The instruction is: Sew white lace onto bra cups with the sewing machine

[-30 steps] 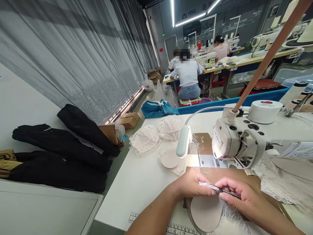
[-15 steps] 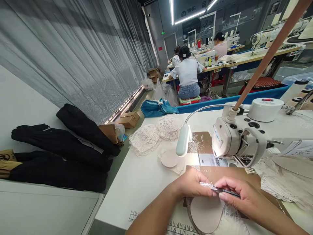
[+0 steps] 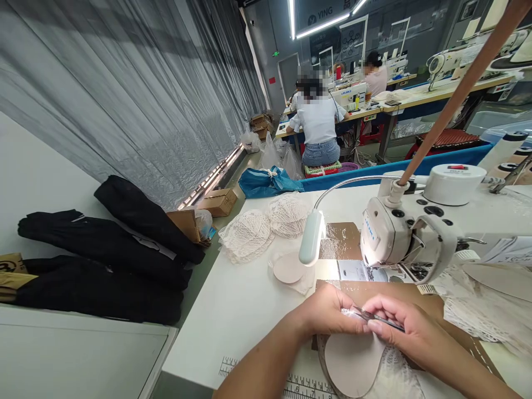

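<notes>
My left hand [image 3: 332,311] pinches the edge of a white lace piece [image 3: 399,372], which hangs down toward the table's front edge. A smooth beige cup [image 3: 353,363] lies with the lace below my fingers. Between finger and thumb, my right hand [image 3: 394,321] holds a small dark metal tool [image 3: 387,322], its tip at the lace edge by my left fingertips. Both hands are closed and nearly touch, just in front of the white sewing machine [image 3: 384,233].
Lace pieces [image 3: 247,235] and another beige cup [image 3: 288,268] lie left of the machine. A lamp [image 3: 311,238] hangs over the table. More lace [image 3: 474,316] is heaped at right. A ruler strip [image 3: 307,386] marks the front edge. People sit at machines behind.
The tool's tip has shifted slightly left and up at the lace edge, and my right fingers have moved a little left. My left hand has hardly moved.
</notes>
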The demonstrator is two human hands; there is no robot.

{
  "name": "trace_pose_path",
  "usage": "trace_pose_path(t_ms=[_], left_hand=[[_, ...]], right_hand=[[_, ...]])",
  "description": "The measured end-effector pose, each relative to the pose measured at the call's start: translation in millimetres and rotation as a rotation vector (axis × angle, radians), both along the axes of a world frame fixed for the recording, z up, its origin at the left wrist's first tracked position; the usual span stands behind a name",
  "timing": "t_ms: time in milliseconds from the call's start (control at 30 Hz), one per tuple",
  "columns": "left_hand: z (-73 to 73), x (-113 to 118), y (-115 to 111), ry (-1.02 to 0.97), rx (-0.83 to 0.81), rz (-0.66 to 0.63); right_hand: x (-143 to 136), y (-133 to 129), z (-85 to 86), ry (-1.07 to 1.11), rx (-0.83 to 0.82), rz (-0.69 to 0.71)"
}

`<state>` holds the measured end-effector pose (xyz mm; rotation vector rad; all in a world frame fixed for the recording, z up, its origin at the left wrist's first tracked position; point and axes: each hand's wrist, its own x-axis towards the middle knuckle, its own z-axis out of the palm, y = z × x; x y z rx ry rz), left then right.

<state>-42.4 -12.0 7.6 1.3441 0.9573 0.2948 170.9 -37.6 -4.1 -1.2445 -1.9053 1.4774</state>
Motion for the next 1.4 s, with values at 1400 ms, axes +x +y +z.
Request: trace_pose_path(t_ms=[1400], left_hand=[[6.0,-6,1,-0.07,-0.067,-0.01]], right_hand=[[5,1,9.8,-0.011,-0.014,0.031]])
